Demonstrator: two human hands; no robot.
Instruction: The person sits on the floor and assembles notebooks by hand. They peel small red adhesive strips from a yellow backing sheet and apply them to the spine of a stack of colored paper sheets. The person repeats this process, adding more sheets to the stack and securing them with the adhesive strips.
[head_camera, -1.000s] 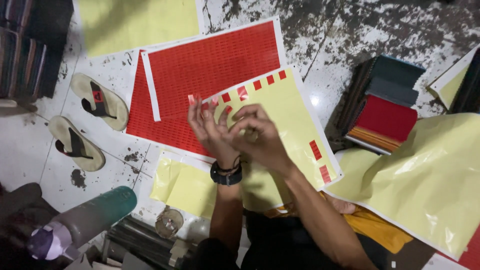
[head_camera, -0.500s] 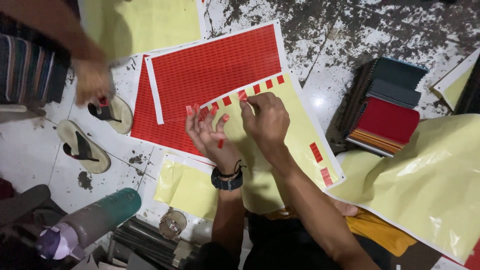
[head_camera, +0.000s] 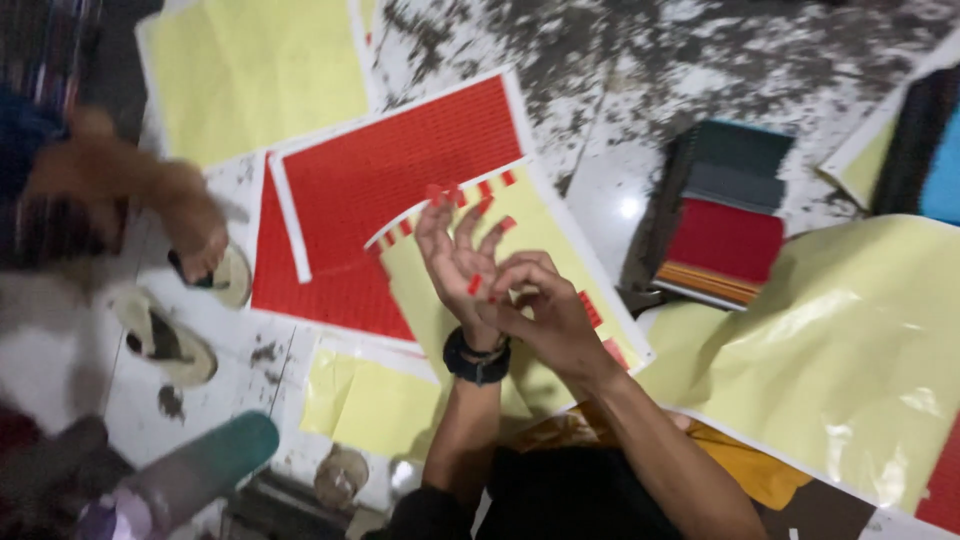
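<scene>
1. Change vs half a second back: right hand (head_camera: 545, 310) is now pulling back off the yellow backing sheet (head_camera: 560, 240) and curling against the left palm; earlier it was reaching forward over the sheet's top edge.
2. Left hand (head_camera: 455, 255) is staying raised, palm toward the camera, fingers spread open, small red stickers (head_camera: 474, 284) clinging to the fingertips and palm.
3. Right hand is half-closed, thumb and forefinger pinching at a sticker on the left palm. Whether it actually grips one, I cannot tell; motion blur.
4. Reading: stickers are being collected on the left hand, and the right is working one there rather than on the sheet.
5. A second person's hand (head_camera: 195, 235), far left of the left hand, is now sitting lower, at a sandal (head_camera: 225, 275); heavily blurred.
6. Materials: backing sheet is glossy pale yellow, mostly stripped, with a curved row of red rectangles just beyond the left fingertips and a few by the right wrist.
7. Full sticker sheets (head_camera: 390, 170) beyond the left hand are showing a dense matte red grid with white margins.
8. Right of the right hand: stack of dark, red and orange pads (head_camera: 725, 215), then a large wrinkled, shiny yellow liner (head_camera: 850, 350).
9. Floor (head_camera: 640, 60) is speckled grey-white, worn.
</scene>
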